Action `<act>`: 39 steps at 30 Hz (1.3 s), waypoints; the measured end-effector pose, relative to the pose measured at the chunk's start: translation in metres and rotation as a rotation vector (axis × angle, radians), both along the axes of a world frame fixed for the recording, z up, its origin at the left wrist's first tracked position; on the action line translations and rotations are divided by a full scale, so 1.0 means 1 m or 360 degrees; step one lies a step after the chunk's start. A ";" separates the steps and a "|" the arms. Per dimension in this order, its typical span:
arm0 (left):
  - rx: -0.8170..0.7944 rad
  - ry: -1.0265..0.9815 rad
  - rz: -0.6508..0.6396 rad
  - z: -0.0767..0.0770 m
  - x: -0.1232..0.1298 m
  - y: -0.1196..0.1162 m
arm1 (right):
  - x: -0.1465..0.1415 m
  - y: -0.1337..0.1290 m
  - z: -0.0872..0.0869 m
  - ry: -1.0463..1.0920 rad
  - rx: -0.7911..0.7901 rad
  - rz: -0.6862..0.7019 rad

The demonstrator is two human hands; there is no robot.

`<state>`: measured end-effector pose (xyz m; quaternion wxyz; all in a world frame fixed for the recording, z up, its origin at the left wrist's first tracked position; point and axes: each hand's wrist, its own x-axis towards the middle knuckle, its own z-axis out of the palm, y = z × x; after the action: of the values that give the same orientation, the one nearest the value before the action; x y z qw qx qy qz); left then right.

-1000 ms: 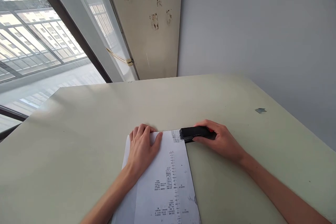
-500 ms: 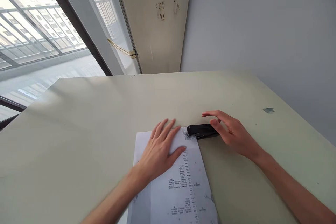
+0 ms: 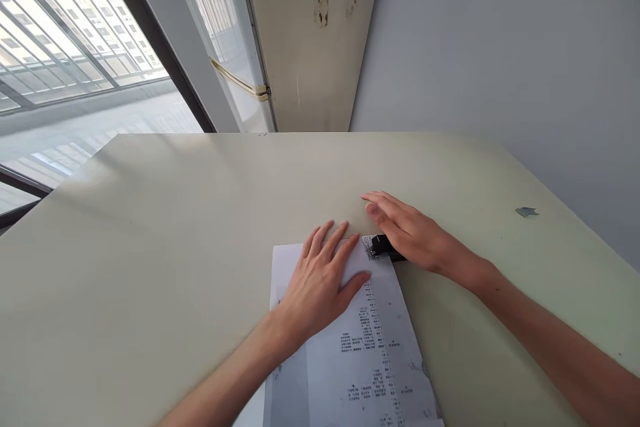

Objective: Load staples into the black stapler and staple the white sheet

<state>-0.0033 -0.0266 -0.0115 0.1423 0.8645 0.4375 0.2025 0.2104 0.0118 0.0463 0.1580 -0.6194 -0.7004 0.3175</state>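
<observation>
Printed paper sheets (image 3: 350, 347) lie on the pale table. My left hand (image 3: 320, 280) rests flat on their upper part with its fingers spread. At the top right corner of the sheets sits a black stapler (image 3: 382, 245), its front end over the paper edge. My right hand (image 3: 407, 230) is over the stapler and hides most of its body. The right fingers are stretched out past the stapler, not wrapped round it; whether the palm touches it is hard to tell.
The pale table (image 3: 175, 247) spreads around the sheets. A small grey-green chip mark (image 3: 527, 212) shows at its right. Behind stand a worn cream panel (image 3: 310, 67), a grey wall (image 3: 490, 47) and a window (image 3: 70, 27) at the left.
My right hand has moved left over the stapler and now covers more of it. My left hand keeps its place on the paper. The whole view has shifted slightly.
</observation>
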 end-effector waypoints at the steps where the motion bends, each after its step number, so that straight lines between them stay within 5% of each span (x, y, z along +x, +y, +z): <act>1: -0.0004 -0.0001 0.0002 0.000 0.001 0.000 | -0.002 0.002 0.000 -0.0032 -0.0012 0.0000; 39: -0.0043 -0.0064 0.0053 -0.001 0.004 -0.004 | -0.018 0.005 -0.001 -0.0505 -0.0109 0.0161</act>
<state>0.0005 -0.0304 -0.0123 0.1593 0.8509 0.4515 0.2161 0.1921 0.0171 0.0452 0.0081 -0.6307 -0.7356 0.2472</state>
